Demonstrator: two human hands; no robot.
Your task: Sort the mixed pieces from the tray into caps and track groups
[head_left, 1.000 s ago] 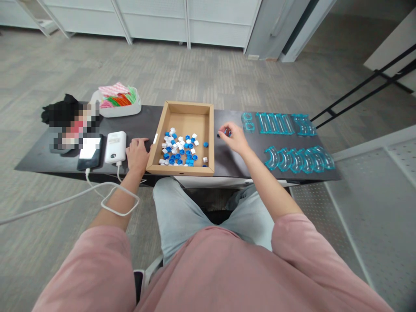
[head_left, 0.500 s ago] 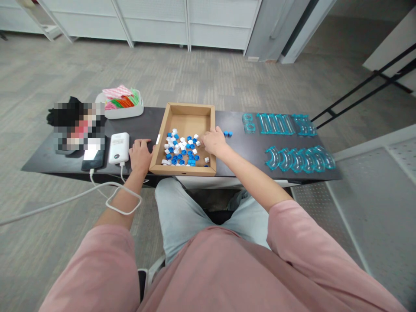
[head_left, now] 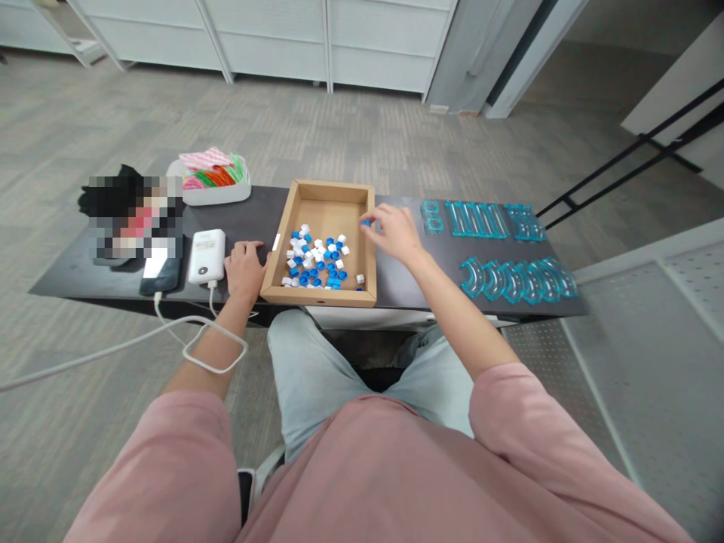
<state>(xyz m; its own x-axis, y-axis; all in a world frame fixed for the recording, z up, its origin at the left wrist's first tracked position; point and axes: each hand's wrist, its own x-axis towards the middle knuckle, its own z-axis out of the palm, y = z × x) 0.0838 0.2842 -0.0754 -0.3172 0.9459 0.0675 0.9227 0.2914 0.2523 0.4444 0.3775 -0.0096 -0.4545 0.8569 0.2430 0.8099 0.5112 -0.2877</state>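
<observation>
Pinched in the fingertips of my right hand (head_left: 393,232) is a small blue piece (head_left: 366,222), held over the right rim of a shallow cardboard box (head_left: 318,296). Inside the box lie many loose small pieces, white pieces (head_left: 308,263) and blue pieces (head_left: 320,265) mixed, mostly in its near half. My left hand (head_left: 245,269) lies on the dark table just left of the box, fingers stretched out and nothing visible in them. The table spot under my right hand is hidden.
Left of my left hand are a white power bank (head_left: 207,257) with a cable and a phone (head_left: 162,264). Behind them stands a white basket (head_left: 218,194) of colourful items. Clear teal straight parts (head_left: 478,220) and curved parts (head_left: 517,280) are laid out on the right of the table (head_left: 407,280).
My right hand has lifted from inside the box and moved right to its rim, with a blue piece now showing in its fingers. My left hand has stayed put.
</observation>
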